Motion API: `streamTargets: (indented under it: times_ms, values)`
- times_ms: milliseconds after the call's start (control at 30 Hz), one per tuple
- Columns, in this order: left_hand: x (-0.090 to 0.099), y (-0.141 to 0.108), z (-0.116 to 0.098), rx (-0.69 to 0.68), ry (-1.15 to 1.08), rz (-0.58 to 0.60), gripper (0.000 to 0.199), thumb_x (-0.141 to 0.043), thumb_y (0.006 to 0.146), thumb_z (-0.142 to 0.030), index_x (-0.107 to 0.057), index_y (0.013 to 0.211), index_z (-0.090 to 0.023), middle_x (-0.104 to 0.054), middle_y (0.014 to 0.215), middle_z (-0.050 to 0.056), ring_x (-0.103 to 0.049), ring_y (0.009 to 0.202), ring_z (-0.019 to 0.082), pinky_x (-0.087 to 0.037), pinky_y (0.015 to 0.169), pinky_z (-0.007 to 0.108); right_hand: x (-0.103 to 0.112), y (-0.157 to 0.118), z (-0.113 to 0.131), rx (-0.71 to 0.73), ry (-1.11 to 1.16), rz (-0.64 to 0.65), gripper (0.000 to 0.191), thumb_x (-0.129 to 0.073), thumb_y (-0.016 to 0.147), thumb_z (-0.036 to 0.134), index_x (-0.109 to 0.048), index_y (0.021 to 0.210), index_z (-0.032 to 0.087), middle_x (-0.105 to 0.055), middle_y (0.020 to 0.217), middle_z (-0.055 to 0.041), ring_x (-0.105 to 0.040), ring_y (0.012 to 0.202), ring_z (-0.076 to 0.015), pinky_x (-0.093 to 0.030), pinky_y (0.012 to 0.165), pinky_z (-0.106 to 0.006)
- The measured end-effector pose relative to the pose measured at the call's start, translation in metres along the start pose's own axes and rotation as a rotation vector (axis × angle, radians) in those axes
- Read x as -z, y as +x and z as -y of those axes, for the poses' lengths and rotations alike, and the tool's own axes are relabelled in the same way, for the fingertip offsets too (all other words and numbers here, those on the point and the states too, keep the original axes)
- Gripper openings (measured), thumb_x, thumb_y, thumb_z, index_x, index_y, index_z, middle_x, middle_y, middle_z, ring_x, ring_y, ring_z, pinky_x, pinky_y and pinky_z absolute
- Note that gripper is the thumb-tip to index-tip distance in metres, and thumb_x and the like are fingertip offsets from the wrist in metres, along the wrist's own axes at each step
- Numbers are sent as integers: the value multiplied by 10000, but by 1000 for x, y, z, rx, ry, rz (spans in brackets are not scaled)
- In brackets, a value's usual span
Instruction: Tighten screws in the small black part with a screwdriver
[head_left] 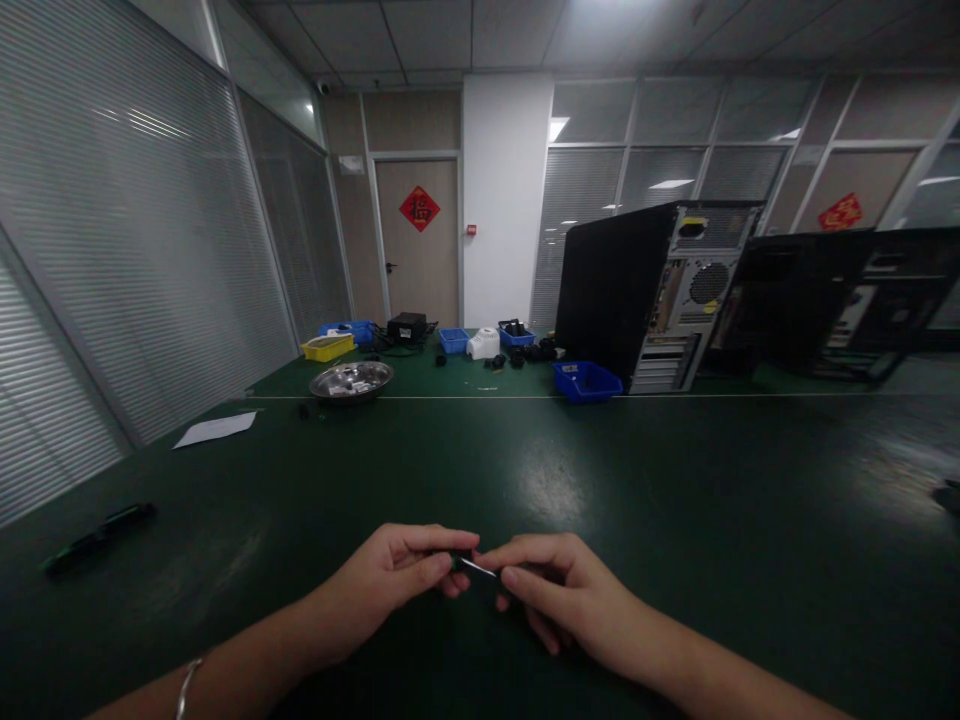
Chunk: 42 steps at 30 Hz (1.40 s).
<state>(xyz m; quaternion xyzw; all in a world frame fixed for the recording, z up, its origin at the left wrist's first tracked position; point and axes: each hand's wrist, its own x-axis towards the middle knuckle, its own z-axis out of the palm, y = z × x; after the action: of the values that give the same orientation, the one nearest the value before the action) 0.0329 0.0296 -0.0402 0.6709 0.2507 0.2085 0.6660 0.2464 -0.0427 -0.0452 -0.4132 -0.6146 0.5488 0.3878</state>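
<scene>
Low in the middle of the head view, my two hands meet over the green table mat (420, 450). Between them runs the thin metal shaft of a small screwdriver (478, 568). My left hand (397, 570) pinches its dark green-black handle, mostly hidden by the fingers. My right hand (559, 585) is closed at the tip end of the shaft, thumb against forefinger. Its fingers cover the tip, so whether a small part sits there too is unclear. Off to the left lies a black and green tool (101, 535), resembling another screwdriver.
A round metal dish (351, 381) and a sheet of paper (216, 428) lie left. A blue bin (587, 381) stands before a black computer case (619, 285); more cases are right. Behind are a yellow tray (328, 347), a black box (407, 326) and a white object (484, 344).
</scene>
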Motion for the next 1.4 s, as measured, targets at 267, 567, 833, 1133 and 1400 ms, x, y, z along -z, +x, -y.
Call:
streamTargets:
  times_ms: [267, 567, 833, 1133, 1400]
  values:
    - [3, -1, 1, 52, -42, 71, 343, -553, 806, -293, -587, 1122, -166, -619, 992, 95, -551, 842, 151, -401, 800, 323, 1, -1, -2, 32, 2, 45, 342, -523, 838, 380, -604, 1116, 196, -592, 810, -37, -426, 428, -10, -302, 375, -140]
    - [-6, 3, 0, -41, -98, -34, 259, -515, 833, -306, -531, 1033, -142, -605, 966, 93, -563, 783, 146, -426, 718, 307, 2, 1, -2, 13, 119, -64, 387, -531, 822, 415, -604, 1114, 171, -588, 775, -37, -422, 385, -10, -282, 332, -133]
    - [-13, -3, -9, -20, 156, 29, 222, -486, 842, -345, -576, 899, -151, -600, 886, 43, -540, 800, 145, -404, 710, 270, 4, 1, -3, 30, 130, -87, 371, -528, 827, 405, -603, 1113, 181, -596, 794, -38, -433, 389, -13, -287, 334, -136]
    - [-20, -8, -13, -168, 733, 113, 269, -451, 855, -358, -603, 1050, -251, -562, 1005, 53, -449, 960, 189, -351, 823, 294, 3, 2, -2, 22, 130, -83, 377, -535, 817, 420, -613, 1081, 162, -600, 785, -41, -430, 387, -13, -285, 343, -139]
    - [-21, -15, -21, -136, 735, 58, 346, -553, 771, -425, -525, 1046, -218, -503, 1026, 60, -435, 945, 207, -360, 826, 317, 1, 0, 2, 10, 3, -107, 387, -515, 821, 445, -557, 1090, 171, -553, 768, -8, -406, 439, -35, -297, 390, -164]
